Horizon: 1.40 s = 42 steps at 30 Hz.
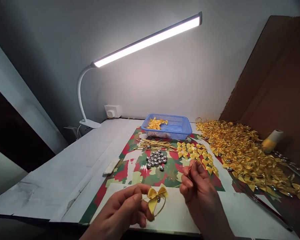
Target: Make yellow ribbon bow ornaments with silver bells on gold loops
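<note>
My left hand point(130, 206) pinches a yellow ribbon bow point(153, 197) between thumb and fingers, above the front of the table. A small silver bell point(158, 200) hangs at the bow, beside a loop of gold cord point(162, 210). To the right, my right hand point(197, 183) is closed, thumb against fingers, on a thin yellow thread point(175, 186) that runs toward the bow. The thread's far end is hidden in the fingers. Beyond the hands lie a cluster of silver bells point(156, 158), a bundle of gold cords point(155, 144) and loose yellow bows point(193, 151).
A blue basket point(181, 136) holding some yellow bows stands at the back. On the right are a large heap of finished-looking bows point(240, 146), a thread cone point(273, 140) and a cardboard panel point(277, 73). A lit lamp point(150, 41) overhangs the table; a white block point(111, 166) lies left.
</note>
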Available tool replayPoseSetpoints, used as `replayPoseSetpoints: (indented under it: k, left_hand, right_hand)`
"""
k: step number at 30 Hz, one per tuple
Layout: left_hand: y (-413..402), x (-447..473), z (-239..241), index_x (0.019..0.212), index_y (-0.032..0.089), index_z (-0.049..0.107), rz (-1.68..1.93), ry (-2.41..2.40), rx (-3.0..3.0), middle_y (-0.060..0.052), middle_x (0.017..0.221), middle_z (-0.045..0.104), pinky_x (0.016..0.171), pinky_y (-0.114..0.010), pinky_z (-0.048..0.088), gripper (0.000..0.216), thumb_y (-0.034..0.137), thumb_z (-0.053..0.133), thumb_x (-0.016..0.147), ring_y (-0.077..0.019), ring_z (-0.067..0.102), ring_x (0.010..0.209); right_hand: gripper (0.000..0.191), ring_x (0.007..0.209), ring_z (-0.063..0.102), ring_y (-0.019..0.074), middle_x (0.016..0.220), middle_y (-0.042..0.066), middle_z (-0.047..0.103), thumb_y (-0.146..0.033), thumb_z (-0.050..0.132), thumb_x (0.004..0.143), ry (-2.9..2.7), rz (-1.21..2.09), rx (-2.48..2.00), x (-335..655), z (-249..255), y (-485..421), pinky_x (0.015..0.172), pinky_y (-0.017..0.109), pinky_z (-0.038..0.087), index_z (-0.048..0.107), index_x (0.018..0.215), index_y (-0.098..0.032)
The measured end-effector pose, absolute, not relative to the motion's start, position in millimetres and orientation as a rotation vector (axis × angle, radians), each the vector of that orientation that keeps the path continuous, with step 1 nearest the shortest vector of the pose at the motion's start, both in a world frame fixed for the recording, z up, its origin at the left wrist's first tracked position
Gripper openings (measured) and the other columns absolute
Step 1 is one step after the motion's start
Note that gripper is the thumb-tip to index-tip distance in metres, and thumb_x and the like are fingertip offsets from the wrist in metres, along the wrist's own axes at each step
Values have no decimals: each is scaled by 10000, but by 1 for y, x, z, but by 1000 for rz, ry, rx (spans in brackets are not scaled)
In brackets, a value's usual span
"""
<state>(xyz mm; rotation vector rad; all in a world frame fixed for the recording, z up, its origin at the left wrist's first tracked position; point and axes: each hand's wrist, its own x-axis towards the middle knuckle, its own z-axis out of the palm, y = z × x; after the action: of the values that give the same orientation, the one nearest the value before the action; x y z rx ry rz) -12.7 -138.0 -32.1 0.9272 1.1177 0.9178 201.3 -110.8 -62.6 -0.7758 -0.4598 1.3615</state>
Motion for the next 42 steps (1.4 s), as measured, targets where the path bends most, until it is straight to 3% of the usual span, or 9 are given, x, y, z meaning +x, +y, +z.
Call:
replayPoseSetpoints:
  k: [8,13,22,25,28,32,35,39,42]
  left_hand:
    - [-119,-23,-46,726,213,866,949,1378,952,-47,882,794,702,-261,510,370,560,979,786,-195,624,771]
    - [-116,-24,-36,544,226,795,1032,1408,1205,-27,929,716,819,-236,464,389,486,1021,727,-245,606,967]
    - [-125,-21,-28,737,188,808,986,1311,811,31,597,688,530,-139,436,410,517,1052,713,-85,482,535]
    - [-127,-28,-26,665,174,734,1016,1255,600,53,620,633,444,-130,424,420,344,1117,635,-49,455,479]
    - [-127,-38,-23,684,154,739,1088,1206,432,94,593,518,393,-130,449,265,148,968,818,-29,440,416]
    - [-125,-44,-20,1018,155,793,1290,1160,401,32,789,683,710,-309,742,246,-20,620,1009,-78,703,566]
    - [-121,-49,-23,1017,135,768,1365,1162,454,-21,858,739,859,-292,735,303,-13,509,1068,-64,735,630]
    - [-116,-57,-25,1068,192,808,1277,1248,670,-3,864,744,812,-265,709,126,115,739,994,-95,687,669]
    - [-115,-60,-22,1052,209,879,1073,1367,962,19,749,703,660,-225,624,297,333,997,809,-154,638,682]
  right_hand:
    - [545,552,541,78,730,-60,599,-748,832,906,-970,1183,-1062,219,-93,-110,651,241,577,705,860,-220]
    - [387,601,546,126,793,-46,578,-578,548,1131,-1220,1053,-1192,216,-102,-115,645,272,523,648,962,-244]
    - [269,674,530,201,744,-18,583,-336,435,1098,-1568,618,-1309,211,-119,-114,648,305,365,567,873,-270]
    - [243,714,581,222,815,10,635,-266,398,1091,-1602,481,-1365,221,-129,-112,651,307,366,583,934,-270]
    - [239,679,577,219,797,4,620,-238,412,1095,-1612,369,-1418,237,-131,-111,625,297,374,586,934,-273]
    - [277,639,581,199,743,-25,577,-222,404,1111,-1642,269,-1409,249,-128,-114,625,271,449,573,898,-276]
    - [261,633,606,187,734,-35,587,-206,421,1107,-1675,226,-1370,247,-127,-118,629,251,500,603,932,-272]
    - [268,652,638,177,750,-29,620,-184,425,1111,-1682,187,-1347,248,-125,-120,650,236,535,627,954,-265]
    - [246,661,647,168,785,-22,649,-173,450,1109,-1663,171,-1346,256,-119,-121,656,227,541,622,957,-262]
